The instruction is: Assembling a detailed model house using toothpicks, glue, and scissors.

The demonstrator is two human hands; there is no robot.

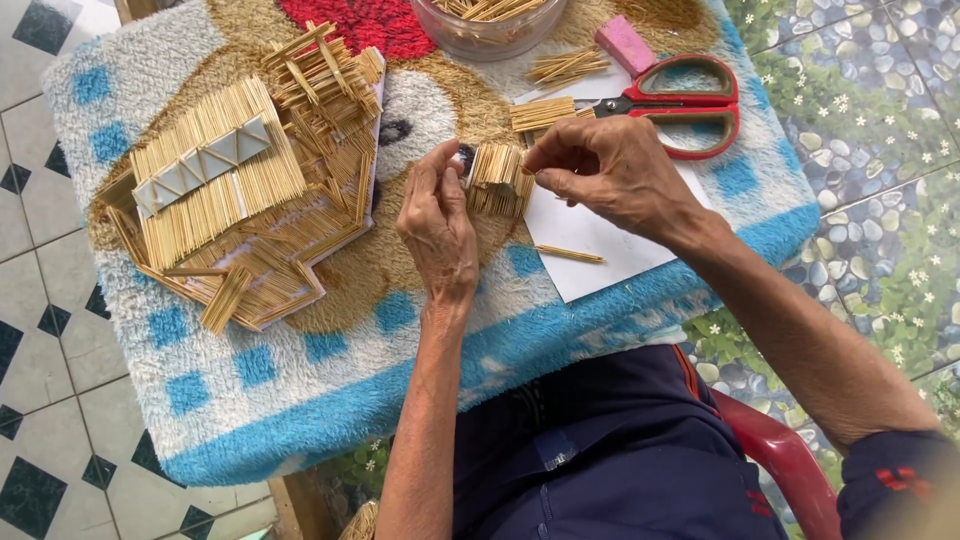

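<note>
The left hand (437,222) and right hand (600,172) both pinch 1 small stick panel (497,178) between them. A stick house (240,180) lies left, red scissors (680,100) far right.

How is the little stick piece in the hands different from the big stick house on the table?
The small stick panel is held up between the left hand and right hand; the stick house lies on the fluffy cloth, untouched. The panel is one small flat bundle; the house is far larger, with many sections and grey triangles. Both are made of thin tan sticks.
</note>
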